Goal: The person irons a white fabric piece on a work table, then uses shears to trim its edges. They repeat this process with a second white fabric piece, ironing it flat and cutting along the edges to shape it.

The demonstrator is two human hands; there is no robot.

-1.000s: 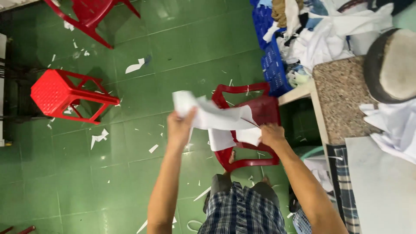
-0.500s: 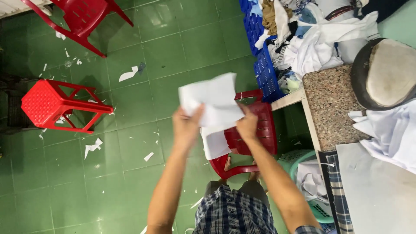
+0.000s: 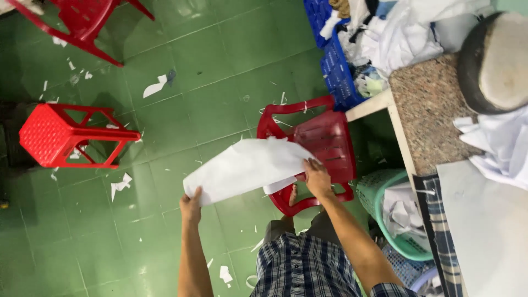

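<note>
A white piece of fabric (image 3: 247,168) is stretched out flat between both my hands above the green floor. My left hand (image 3: 191,204) grips its lower left corner. My right hand (image 3: 317,177) pinches its right edge, just over the seat of a red plastic chair (image 3: 324,143). A second white piece hangs under the fabric near my right hand. My checked shorts (image 3: 308,267) show at the bottom.
A red stool (image 3: 60,135) lies on its side at the left; another red chair (image 3: 82,22) is at the top left. A blue crate (image 3: 341,77) of clothes, a stone-topped table (image 3: 426,110) with white garments, and a green basket (image 3: 385,203) stand on the right. White scraps litter the floor.
My hands have moved apart and lower, spreading the white fabric out wide; my left hand has gone down and left. The view has shifted slightly.
</note>
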